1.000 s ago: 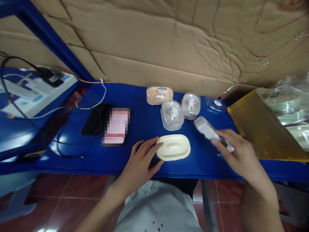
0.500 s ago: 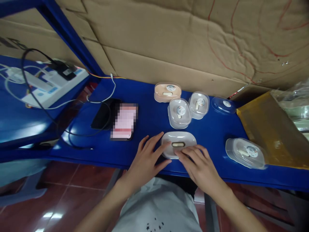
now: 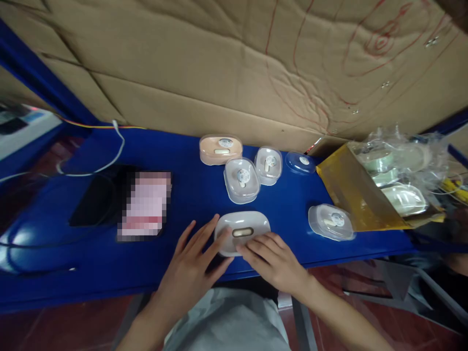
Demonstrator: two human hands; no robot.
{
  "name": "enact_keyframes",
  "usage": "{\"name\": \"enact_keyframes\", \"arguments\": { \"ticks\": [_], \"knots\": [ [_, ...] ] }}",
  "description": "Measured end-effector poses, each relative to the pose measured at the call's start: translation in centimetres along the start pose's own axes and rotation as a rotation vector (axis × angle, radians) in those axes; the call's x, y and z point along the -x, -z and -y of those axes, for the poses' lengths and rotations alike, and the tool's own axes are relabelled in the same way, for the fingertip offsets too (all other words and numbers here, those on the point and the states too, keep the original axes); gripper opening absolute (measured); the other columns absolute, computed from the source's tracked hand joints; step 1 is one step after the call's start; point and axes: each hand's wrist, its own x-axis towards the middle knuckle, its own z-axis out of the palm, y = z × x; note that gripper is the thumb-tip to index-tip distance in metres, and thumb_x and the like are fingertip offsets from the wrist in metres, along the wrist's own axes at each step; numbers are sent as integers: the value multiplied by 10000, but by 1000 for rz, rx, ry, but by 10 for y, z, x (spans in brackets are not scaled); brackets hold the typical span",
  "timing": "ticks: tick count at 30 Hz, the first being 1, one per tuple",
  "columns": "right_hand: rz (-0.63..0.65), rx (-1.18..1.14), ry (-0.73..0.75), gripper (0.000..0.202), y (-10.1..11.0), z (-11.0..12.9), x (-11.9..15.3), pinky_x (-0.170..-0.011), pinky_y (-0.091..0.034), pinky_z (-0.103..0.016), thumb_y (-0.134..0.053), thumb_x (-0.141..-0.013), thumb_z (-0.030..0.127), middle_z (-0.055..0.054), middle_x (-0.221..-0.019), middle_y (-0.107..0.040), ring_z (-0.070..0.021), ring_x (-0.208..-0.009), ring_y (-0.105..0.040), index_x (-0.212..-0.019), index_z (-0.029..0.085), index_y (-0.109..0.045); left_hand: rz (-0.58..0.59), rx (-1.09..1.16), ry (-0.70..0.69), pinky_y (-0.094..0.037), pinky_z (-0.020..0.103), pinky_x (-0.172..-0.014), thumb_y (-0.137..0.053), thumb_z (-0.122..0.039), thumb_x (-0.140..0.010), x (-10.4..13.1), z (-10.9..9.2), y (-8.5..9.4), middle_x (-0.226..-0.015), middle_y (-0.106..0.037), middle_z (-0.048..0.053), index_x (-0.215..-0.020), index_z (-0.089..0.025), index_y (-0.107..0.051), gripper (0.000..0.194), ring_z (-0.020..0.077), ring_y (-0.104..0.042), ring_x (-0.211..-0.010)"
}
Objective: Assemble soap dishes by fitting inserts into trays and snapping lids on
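Note:
A white oval dish (image 3: 224,225), a small pale bar-shaped piece (image 3: 243,233) in the slot at its centre, lies in front of me on the blue table. My left hand (image 3: 195,256) is open at the dish's left side, fingers spread, the index finger reaching over its surface. From the near right, my right hand (image 3: 270,261) closes on the dish with curled fingers that cover its lower right edge. Beyond it are a white clear-lidded box (image 3: 242,181), a smaller lidded box (image 3: 268,165) and a peach lidded box (image 3: 221,150).
A blue transparent lid (image 3: 300,163) lies near the cardboard wall (image 3: 183,58). At right, another lidded box (image 3: 331,222) sits beside an open carton (image 3: 351,195) of plastic-wrapped green dishes (image 3: 404,199). A phone (image 3: 145,204), a black object (image 3: 97,197) and cables occupy the left.
My view has swung to the right, so everything sits further left and more of the carton shows. The hands keep nearly the same pose on the dish.

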Motion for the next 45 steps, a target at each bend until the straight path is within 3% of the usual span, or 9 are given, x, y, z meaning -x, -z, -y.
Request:
{"name": "enact_keyframes", "arguments": {
  "ticks": [6,10,13,16,27,31,35,40,45],
  "knots": [
    [-12,-89,5,338,12,-16,-4,-1116,-545,-389,-619,-1083,242,-39,-1292,-794,-180,-1206,-703,-1414,241,-687,69,17,-11,-394,694,-1258,-619,-277,-1068,-2,-2,2,-1708,-437,184,-1548,-272,-537,486,354,-592,-1460],
    [-7,-4,-252,348,42,-92,-19,-1143,-514,-452,-468,-1131,258,-78,-1351,-773,-219,-1276,-697,-1395,237,-693,74,39,32,-377,700,-1271,-649,-281,-1050,-4,-4,7,-1706,-436,158,-1483,-290,-594,437,358,-544,-1497],
    [229,213,-653,526,48,-163,-23,-1249,-396,-561,-402,-1109,273,-187,-1652,-531,-317,-1538,-494,-1615,160,-490,78,89,43,-375,687,-1280,-649,-272,-1045,-5,-5,10,-1674,-472,144,-1496,-292,-573,458,345,-539,-1497],
    [345,220,-751,636,40,-206,-18,-1231,-353,-692,-546,-1024,315,-268,-1647,-502,-424,-1540,-471,-1619,108,-464,73,124,57,-363,674,-1290,-638,-261,-1049,-4,-5,11,-1648,-498,134,-1495,-292,-556,454,325,-535,-1496],
    [422,38,-821,885,37,-226,-11,-1148,-478,-681,-694,-903,654,-188,-1661,-504,-458,-1452,-553,-1646,252,-430,52,143,55,-356,637,-1294,-629,-243,-1060,-3,-4,8,-1651,-482,131,-1491,-278,-542,441,302,-515,-1503],
    [315,-50,-759,844,65,-202,-6,-1054,-588,-590,-703,-898,700,-122,-1523,-650,-398,-1253,-705,-1604,293,-483,50,164,84,-350,636,-1303,-644,-267,-1059,-1,-4,6,-1638,-507,136,-1556,-266,-478,524,305,-512,-1510],
    [28,-227,-564,806,88,-126,-6,-1168,-523,-593,-708,-969,613,-92,-1648,-536,-378,-1439,-592,-1660,346,-390,51,224,172,-443,599,-1259,-687,-289,-1035,3,-4,3,-1650,-510,143,-1638,-253,-367,684,327,-480,-1540],
    [236,-302,-238,772,59,-48,-27,-1201,-493,-607,-725,-999,494,-85,-1720,-455,-363,-1534,-498,-1676,356,-380,18,270,144,-396,633,-1284,-697,-323,-1038,5,0,-1,-1645,-516,165,-1688,-261,-267,783,323,-503,-1533],
    [264,-321,-167,709,33,-40,-44,-1208,-489,-604,-704,-1015,474,-103,-1737,-421,-356,-1551,-472,-1653,317,-436,16,256,123,-400,639,-1277,-690,-371,-1051,6,1,-1,-1625,-529,166,-1682,-272,-292,752,320,-519,-1518]
  ]
}}
